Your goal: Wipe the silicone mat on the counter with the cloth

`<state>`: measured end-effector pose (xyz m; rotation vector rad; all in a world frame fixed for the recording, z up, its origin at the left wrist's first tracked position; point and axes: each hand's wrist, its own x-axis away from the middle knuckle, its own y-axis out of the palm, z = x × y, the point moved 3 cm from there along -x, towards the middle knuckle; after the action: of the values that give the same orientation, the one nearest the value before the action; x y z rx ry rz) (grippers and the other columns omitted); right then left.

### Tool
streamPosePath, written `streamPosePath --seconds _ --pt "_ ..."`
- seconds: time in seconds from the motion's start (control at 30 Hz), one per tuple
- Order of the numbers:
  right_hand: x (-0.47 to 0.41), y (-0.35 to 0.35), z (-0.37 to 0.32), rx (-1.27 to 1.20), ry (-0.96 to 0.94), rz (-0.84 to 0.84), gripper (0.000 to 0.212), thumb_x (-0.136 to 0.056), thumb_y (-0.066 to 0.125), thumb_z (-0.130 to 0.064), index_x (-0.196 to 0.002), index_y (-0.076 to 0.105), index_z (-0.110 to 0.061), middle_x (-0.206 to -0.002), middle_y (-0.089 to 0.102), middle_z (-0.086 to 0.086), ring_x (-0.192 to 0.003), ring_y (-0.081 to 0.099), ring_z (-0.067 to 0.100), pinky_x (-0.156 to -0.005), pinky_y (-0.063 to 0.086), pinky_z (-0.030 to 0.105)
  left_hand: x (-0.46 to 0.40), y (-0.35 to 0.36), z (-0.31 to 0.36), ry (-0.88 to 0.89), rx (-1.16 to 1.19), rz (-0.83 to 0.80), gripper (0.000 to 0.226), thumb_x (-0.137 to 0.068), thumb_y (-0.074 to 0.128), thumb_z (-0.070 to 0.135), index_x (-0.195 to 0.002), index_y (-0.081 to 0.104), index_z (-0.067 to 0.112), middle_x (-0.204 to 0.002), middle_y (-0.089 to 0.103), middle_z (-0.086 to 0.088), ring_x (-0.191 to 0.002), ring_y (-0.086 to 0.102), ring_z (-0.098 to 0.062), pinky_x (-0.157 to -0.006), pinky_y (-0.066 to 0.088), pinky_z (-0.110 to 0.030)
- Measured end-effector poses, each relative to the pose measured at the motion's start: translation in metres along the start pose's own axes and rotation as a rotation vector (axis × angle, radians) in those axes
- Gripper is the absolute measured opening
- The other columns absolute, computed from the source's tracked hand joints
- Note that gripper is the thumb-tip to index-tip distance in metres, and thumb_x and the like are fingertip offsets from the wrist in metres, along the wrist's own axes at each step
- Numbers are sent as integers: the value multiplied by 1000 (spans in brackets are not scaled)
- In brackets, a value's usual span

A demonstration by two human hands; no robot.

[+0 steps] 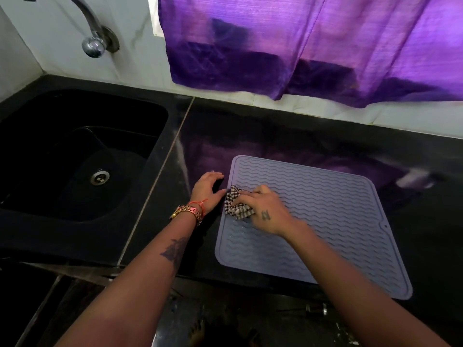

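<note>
Right now your right hand (263, 209) is pressed down on a crumpled checked cloth (236, 204), fingers curled over it and gripping it against the silicone mat (325, 216). The cloth sits at the mat's left edge, about midway along that side, with a bit of its fabric bunched out past your fingertips toward your other hand.

Your left hand (209, 187) lies on the black bench (426, 246) just beside the mat's left edge, fingers spread and slightly arched, holding nothing; its thumb comes close to the cloth, though whether it touches the mat's rim you cannot tell from this angle. A gold watch (188, 214) and a red thread (200, 202) sit on that wrist.

The mat is a pale lavender-grey square with wavy ridges and rounded corners, lying flat on the bench and turned a little askew, its near corner reaching the bench's front edge. To the left, past a seam in the stone, is a black sink (75, 159) with a chrome tap (92, 33) above it. A purple curtain (300, 46) hangs over the wall behind the bench.
</note>
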<state>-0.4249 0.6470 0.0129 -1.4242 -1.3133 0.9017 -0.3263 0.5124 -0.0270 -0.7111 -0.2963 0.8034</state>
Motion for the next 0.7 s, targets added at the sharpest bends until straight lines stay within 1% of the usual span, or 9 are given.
streamPosePath --seconds 0.07,0.13,0.33,0.43,0.5,0.53,0.6,0.67,0.7 --pt "2 -1 1 -86 -11 -38 50 -77 59 -8 -120 58 -32 -114 60 -1 -103 42 21 -85 41 34 0 -1 0 -1 0 3 46 -81 67 15 -124 54 5 -135 51 -12 -134 37 -21 -111 25 -26" --pt "7 0 -3 -135 -29 -75 46 -77 61 -12 -117 59 -35 -103 61 2 -101 42 18 -84 42 34 -1 -1 0 0 -1 3 46 -81 67 15 -124 54 5 -134 51 -12 -134 37 -22 -111 25 -26" --pt "26 0 -21 -189 -78 -102 39 -81 59 -13 -117 60 -27 -97 63 -2 -93 35 11 -77 32 28 0 -1 1 6 -22 -10 46 -83 65 16 -125 53 4 -135 50 -12 -134 37 -22 -112 25 -29" --pt "34 -1 -30 -180 -114 -142 35 -85 58 -21 -120 58 -28 -101 63 5 -95 40 14 -75 28 26 -1 -1 0 6 -26 -11 46 -82 66 17 -125 53 5 -136 50 -11 -134 36 -22 -111 25 -28" --pt "39 0 -33 -205 -101 -229 36 -87 58 -22 -122 56 -28 -105 61 7 -101 45 17 -77 30 27 -1 -1 0 5 -27 -16 46 -82 65 18 -125 53 5 -137 50 -11 -135 36 -22 -111 24 -28" --pt "41 -2 -33 -273 -73 -291 36 -87 58 -21 -123 56 -28 -107 60 6 -103 48 17 -80 35 28 -1 -1 0 3 -26 -19 46 -83 65 18 -125 53 5 -137 49 -10 -135 35 -21 -112 24 -28" --pt "41 -9 -27 -597 63 -345 36 -89 58 -16 -124 55 -22 -108 60 -3 -99 54 10 -85 42 27 0 -1 1 0 -14 -16 46 -83 65 17 -125 53 5 -137 49 -11 -136 35 -21 -112 24 -27" --pt "32 -18 -15 -960 279 -167 38 -89 59 -15 -127 53 -20 -108 63 -7 -101 60 11 -87 48 26 -1 -1 0 -4 3 -14 46 -83 65 16 -126 53 5 -137 48 -11 -136 34 -22 -112 23 -27" --pt "24 -20 -5 -1045 378 -48 41 -89 60 -17 -129 51 -21 -112 64 -5 -108 60 16 -90 48 29 -1 -1 -1 -5 4 -12 46 -83 65 15 -126 52 5 -138 48 -11 -136 34 -21 -113 23 -28"
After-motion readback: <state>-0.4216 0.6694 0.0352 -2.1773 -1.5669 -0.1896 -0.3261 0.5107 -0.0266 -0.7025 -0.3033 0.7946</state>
